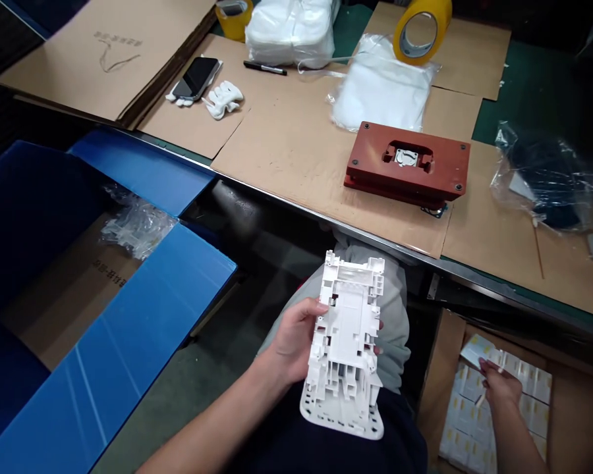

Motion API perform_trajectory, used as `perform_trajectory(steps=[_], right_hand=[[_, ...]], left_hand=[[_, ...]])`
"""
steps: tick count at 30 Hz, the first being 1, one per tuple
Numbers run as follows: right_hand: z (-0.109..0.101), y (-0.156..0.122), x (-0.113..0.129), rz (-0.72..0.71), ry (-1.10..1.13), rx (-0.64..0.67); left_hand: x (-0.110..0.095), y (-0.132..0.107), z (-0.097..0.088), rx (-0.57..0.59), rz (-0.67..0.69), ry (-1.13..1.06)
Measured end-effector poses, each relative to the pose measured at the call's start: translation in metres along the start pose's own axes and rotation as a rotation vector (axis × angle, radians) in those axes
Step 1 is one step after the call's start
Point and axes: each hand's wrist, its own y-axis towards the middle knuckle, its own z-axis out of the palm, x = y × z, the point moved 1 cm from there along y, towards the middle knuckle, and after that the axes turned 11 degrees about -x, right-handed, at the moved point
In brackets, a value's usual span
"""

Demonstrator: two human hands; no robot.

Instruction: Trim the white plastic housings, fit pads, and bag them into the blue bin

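Observation:
My left hand [296, 339] grips a white moulded plastic frame [348, 342] by its sides and holds it upright over my lap, below the table edge. My right hand [499, 385] reaches down into a cardboard box [437, 375] at the lower right. Its fingers are closed on a small white plastic part [477, 352] taken from the rows of like parts [474, 421] packed inside. A red-brown fixture block [408, 164] with a small white piece seated in its recess lies on the table in front of me.
A large blue corrugated bin [128, 349] with a crumpled plastic bag and a cardboard liner stands at my left. On the cardboard-covered table [286, 158] lie a phone [196, 78], white gloves, a pen, two yellow tape rolls [422, 29], white bags and a dark bagged item [553, 174].

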Motion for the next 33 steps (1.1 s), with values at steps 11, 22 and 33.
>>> perform_trajectory(steps=[11, 22, 33], right_hand=[[-0.043, -0.118, 0.065, 0.350, 0.329, 0.178], [0.037, -0.245, 0.198, 0.001, 0.118, 0.824], [0.050, -0.262, 0.188, -0.018, 0.095, 0.809]], left_hand=[[-0.005, 0.007, 0.000, -0.200, 0.126, 0.125], [-0.002, 0.003, -0.002, -0.308, 0.341, 0.238], [0.004, 0.003, -0.005, -0.321, 0.345, 0.306]])
